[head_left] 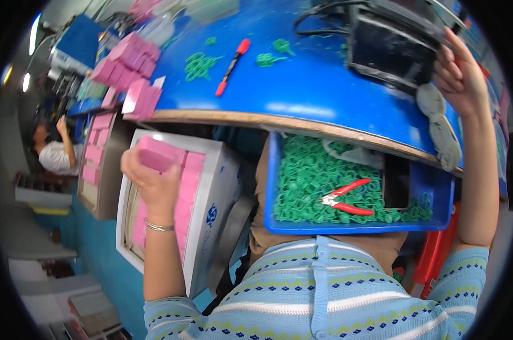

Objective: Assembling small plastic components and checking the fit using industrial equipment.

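My left hand (150, 175) holds a pink box (161, 153) above a white carton (218, 170) packed with more pink boxes (187, 195). Raised at the right, my right hand (461, 73) is beside a dark-screened device (389, 51). Its index finger stretches upward while the other fingers curl loosely near the device's edge; nothing shows in them. Across my lap rests a blue tray (347, 228) filled with small green plastic loops (302, 181). Red-handled nippers (347, 198) lie on the loops, close to a dark, flat, phone-like rectangle (396, 181).
On the blue table (302, 85) are a red-and-black marker (232, 68), green loops (199, 66) and stacked pink boxes (133, 56). Grey oval pads (444, 139) hang at its right edge. Another carton (106, 195) stands left, near another person (58, 150).
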`<state>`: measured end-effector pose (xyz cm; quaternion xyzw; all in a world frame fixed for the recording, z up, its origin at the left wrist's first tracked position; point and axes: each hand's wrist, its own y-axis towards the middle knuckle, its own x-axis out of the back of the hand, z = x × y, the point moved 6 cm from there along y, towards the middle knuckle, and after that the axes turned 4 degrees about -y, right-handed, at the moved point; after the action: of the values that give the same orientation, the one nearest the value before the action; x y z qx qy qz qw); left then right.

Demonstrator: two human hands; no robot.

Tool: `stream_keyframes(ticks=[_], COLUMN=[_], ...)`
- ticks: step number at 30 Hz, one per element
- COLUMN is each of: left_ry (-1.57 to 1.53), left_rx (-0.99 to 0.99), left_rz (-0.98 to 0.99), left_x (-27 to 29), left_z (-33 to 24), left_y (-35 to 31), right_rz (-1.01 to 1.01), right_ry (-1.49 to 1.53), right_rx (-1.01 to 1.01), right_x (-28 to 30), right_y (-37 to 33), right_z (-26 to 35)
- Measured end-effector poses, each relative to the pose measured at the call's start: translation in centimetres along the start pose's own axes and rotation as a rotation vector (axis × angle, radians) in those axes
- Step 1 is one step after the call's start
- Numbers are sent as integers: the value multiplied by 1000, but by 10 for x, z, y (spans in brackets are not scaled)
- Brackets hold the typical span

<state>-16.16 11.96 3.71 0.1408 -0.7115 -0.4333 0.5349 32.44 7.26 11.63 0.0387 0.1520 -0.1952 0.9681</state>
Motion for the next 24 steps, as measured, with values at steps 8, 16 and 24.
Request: stream_keyframes(ticks=[8,16,24], left_ry=[-84,-466,120], left_rx=[762,1201,1172], left_rz=[430,550,822], left_x=[-16,-42,1], left_z=[166,153,210], left_y=[-130,-156,-196], right_rz=[131,151,162], right_ry=[-24,-68,-156], right_rx=[20,26,53], right_x=[21,30,-16], right_y=[17,16,-15], right_z=[-2,0,-18])
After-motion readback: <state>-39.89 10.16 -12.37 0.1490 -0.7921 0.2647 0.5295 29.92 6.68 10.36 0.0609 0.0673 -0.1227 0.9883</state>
